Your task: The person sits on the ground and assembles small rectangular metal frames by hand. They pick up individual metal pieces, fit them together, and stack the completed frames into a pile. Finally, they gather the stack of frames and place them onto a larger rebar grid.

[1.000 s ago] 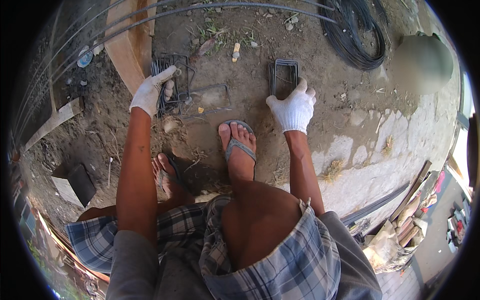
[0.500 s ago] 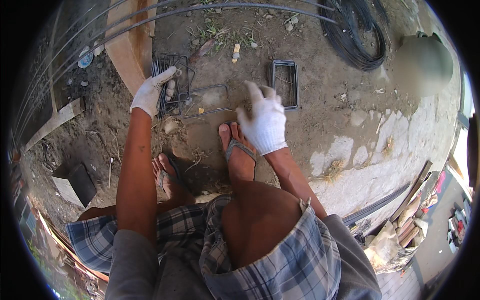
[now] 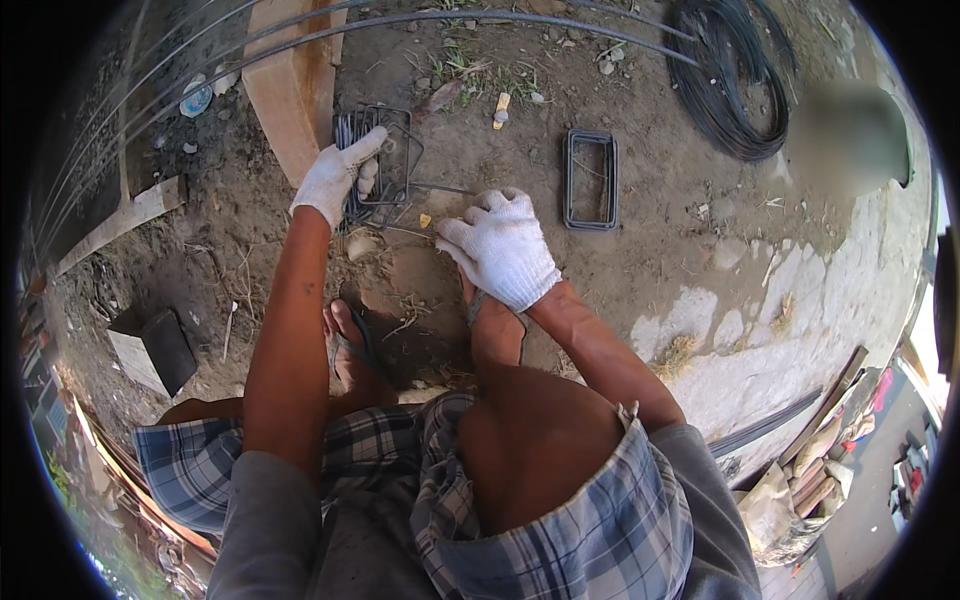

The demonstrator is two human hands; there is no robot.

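Note:
Bent steel wire stirrups (image 3: pixel 398 130), rectangular and dark, are bunched in front of me to the left. My left hand (image 3: pixel 338 180), in a white knit glove, is closed around the bunch, its thumb pointing right. One stirrup (image 3: pixel 435 187) sticks out rightward from the bunch, low over the dirt. At its right end my right hand (image 3: pixel 500 245), gloved the same, has its fingers curled over the rod; the hand covers that end. Further right, a small stack of rectangular stirrups (image 3: pixel 592 180) lies flat on the ground, apart from both hands.
Long steel rods (image 3: pixel 430 17) arc across the far side. A coil of dark wire (image 3: pixel 735 85) lies far right, near a rounded greenish object (image 3: pixel 850 140). A wooden plank (image 3: pixel 290 100) lies beyond my left hand, and a dark box-like block (image 3: pixel 155 350) sits at left.
My right hand has come down and left from above the ground onto the protruding stirrup, its spread fingers now curled. The left hand keeps its grip. The whole view has shifted slightly.

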